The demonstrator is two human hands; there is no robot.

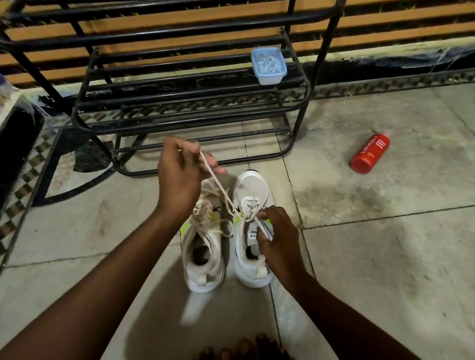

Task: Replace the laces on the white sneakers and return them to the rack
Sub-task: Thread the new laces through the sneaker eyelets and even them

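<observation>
The left hand [181, 176] is hovering raised at 12 o'clock of the left sneaker [203, 272], its forearm reaching in from 7 o'clock of the frame. Its wrist is bending and its knuckles are facing the camera, while its thumb and fingers are closing in a pinch on the lace [217, 180]. From that pinch the lace is running taut toward 5 o'clock, down to the upper eyelets of the right sneaker [254, 189].

The right hand [278, 239] is sitting low over the tongue of the right sneaker, its forearm coming in from 5 o'clock. Its fingers are curling and its fingertips are pinching the same lace at the eyelets – this lower end is lying right at the hand.

The 2 sneakers are standing side by side on the tiled floor [379, 258], toes pointing to 12 o'clock, near the frame's centre. Loose lacing is lying tangled over the left sneaker.

The black metal rack [179, 112] is standing at 12 o'clock of the sneakers, just beyond the toes. A blue tub [268, 66] is resting on 1 of its shelves. A red bottle [370, 153] is lying on its side at 2 o'clock – well apart from the hands. Bare toes [247, 358] are showing at 6 o'clock.
</observation>
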